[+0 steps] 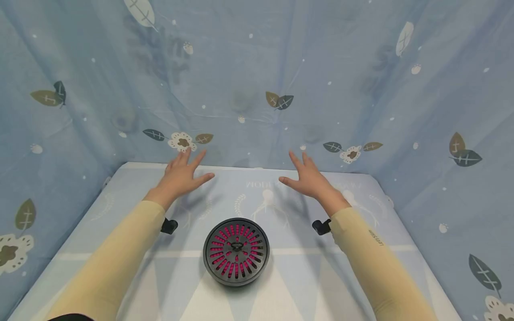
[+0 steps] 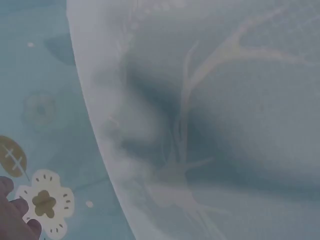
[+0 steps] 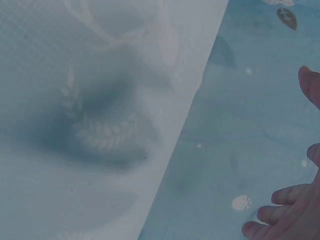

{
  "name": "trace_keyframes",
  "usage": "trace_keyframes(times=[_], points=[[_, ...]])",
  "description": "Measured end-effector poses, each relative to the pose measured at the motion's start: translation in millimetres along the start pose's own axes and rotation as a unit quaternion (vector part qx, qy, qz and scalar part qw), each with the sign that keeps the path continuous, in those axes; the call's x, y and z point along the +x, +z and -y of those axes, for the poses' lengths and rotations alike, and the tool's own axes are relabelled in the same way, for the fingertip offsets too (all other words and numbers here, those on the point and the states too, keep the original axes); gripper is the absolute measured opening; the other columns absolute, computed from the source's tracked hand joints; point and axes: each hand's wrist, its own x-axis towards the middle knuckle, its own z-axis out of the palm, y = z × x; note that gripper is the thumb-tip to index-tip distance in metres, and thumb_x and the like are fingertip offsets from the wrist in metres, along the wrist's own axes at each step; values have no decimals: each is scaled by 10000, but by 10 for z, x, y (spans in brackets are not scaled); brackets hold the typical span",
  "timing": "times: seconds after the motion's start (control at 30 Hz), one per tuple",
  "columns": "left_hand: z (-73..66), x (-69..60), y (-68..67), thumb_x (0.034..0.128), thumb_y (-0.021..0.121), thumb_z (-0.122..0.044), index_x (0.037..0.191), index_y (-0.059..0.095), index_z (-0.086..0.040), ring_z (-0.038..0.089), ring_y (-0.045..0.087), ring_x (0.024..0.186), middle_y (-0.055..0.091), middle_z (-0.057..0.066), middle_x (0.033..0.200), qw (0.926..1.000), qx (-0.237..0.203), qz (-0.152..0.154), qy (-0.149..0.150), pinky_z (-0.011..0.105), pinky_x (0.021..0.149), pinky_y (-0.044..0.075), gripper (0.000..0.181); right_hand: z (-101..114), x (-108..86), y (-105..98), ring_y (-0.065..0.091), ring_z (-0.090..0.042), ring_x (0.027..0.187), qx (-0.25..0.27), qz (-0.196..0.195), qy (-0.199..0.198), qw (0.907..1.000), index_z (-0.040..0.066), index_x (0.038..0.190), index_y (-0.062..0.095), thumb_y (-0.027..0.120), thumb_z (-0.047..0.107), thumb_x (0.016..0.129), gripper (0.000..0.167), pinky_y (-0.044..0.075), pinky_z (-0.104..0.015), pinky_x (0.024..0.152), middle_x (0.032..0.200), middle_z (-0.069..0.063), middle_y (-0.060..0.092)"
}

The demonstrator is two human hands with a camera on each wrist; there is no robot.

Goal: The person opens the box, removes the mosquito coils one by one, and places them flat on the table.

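Note:
Both hands reach forward over the table with nothing in them. In the head view the left hand has its fingers spread and thumb out to the right. The right hand mirrors it, fingers apart and thumb pointing left. Nearest to them, closer to the wearer, stands a round dark-grey case with a slotted lid; magenta shows through the slots, and a small loop sits at its centre. Neither hand touches it. Only fingertips of the left hand appear in the left wrist view, while several fingers show in the right wrist view.
A pale blue and white patterned cloth covers the table. Blue curtains printed with leaves and flowers enclose the back and both sides, close to the table's far edge. Small black devices are strapped at both wrists.

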Motion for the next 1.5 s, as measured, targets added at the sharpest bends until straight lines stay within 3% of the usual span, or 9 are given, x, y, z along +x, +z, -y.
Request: trace_keyframes(times=[0.27, 0.53, 0.8, 0.87, 1.03, 1.33, 1.5], points=[[-58, -173, 55, 860, 390, -814, 1595, 63, -341, 413, -32, 1479, -19, 154, 1643, 9992, -359, -13, 164, 733, 1142, 90, 933, 65, -251, 151, 114, -422, 1467, 478, 118, -200, 9986, 346, 1583, -25, 546, 683, 893, 957, 271, -657, 1144, 1632, -174, -64], [-58, -349, 120, 875, 464, -763, 1594, 193, -284, 444, 193, 1441, 198, 192, 1604, 9969, -626, -233, 409, 709, 1118, 253, 906, 82, -442, 270, 170, -385, 1466, 668, -21, -476, 9966, 318, 1595, 44, 590, 628, 903, 935, 288, -637, 1147, 1633, -171, 55], [-43, -622, 172, 891, 487, -731, 1583, 251, -244, 440, 225, 1429, 244, 188, 1586, 9946, -957, -188, 366, 708, 1094, 300, 879, 81, -691, 410, 211, -325, 1466, 818, -71, -815, 9933, 254, 1602, 121, 668, 535, 896, 936, 277, -563, 1182, 1618, -134, 187], [-44, -686, 195, 896, 494, -719, 1586, 240, -253, 449, 226, 1425, 243, 189, 1584, 9939, -1035, -172, 351, 721, 1080, 307, 870, 89, -764, 451, 298, -344, 1431, 977, -64, -873, 9914, 248, 1601, 137, 688, 506, 894, 933, 339, -549, 1155, 1614, -119, 209], [-89, -806, 275, 900, 512, -701, 1579, 256, -271, 442, 254, 1413, 280, 173, 1567, 9911, -1265, -152, 398, 716, 1067, 332, 844, 71, -888, 544, 447, -352, 1339, 1495, 23, -912, 9845, 268, 1598, 149, 718, 471, 885, 934, 497, -463, 1047, 1613, -56, 227], [-201, -1049, 442, 935, 581, -580, 1535, 362, -234, 366, 354, 1382, 369, 90, 1524, 9783, -1933, -341, 667, 635, 1087, 374, 726, 83, -1091, 710, 475, -240, 1331, 2288, 232, -885, 9692, 399, 1565, 184, 759, 450, 857, 914, 490, -351, 1056, 1595, 30, 259], [-258, -1180, 502, 944, 619, -507, 1518, 388, -247, 325, 401, 1359, 392, 43, 1506, 9684, -2322, -469, 774, 585, 1087, 402, 671, 105, -1203, 830, 488, -255, 1319, 2856, 449, -920, 9529, 398, 1561, 206, 782, 415, 845, 920, 480, -341, 1061, 1594, -1, 273]])
